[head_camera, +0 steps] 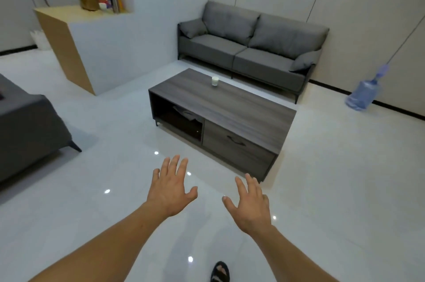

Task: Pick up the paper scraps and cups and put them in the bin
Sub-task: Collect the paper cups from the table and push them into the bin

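Small white paper cup: plain white, no print visible. It sits on the low rectangular wooden coffee table, grey-brown with streaky lengthwise grain; drawer front same tone, dark handle, open shelf near black inside. Two-seat fabric sofa beyond the table: charcoal grey all over, black legs. Glossy tiled floor under both empty hands: white with bright light spots. Stepped counter far left of the hands: white front, tan wood side and top. Translucent plastic water jug far right: pale blue. Walls off-white with black skirting.
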Demonstrator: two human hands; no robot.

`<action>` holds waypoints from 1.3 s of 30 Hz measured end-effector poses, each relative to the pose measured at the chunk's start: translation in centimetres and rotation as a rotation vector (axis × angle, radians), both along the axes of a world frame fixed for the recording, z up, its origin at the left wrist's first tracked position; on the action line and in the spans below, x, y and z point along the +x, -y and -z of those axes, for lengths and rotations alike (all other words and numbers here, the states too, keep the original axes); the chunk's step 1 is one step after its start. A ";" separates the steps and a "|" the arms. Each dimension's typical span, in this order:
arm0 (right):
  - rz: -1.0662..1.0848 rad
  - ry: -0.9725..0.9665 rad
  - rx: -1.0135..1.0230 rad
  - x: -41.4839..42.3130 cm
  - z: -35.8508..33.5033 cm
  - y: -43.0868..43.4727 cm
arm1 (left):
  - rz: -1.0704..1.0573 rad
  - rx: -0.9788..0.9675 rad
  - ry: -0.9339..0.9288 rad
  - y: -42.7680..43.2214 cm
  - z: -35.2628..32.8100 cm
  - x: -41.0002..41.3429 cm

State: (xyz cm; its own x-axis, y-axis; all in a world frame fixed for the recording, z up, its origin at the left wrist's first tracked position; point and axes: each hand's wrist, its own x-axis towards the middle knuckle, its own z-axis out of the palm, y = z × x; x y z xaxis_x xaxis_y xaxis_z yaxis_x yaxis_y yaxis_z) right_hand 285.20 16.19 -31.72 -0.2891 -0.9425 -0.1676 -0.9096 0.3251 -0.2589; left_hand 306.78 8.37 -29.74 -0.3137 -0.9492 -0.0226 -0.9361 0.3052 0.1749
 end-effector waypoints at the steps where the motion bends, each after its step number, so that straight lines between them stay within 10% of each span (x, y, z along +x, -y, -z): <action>1: -0.025 -0.004 -0.007 -0.1 0.0 2.3 | -0.025 -0.007 0.009 1.9 -0.3 0.2; 39: -0.142 -0.015 0.018 -2.1 0.6 72.7 | -0.040 0.005 0.028 71.1 0.2 -0.7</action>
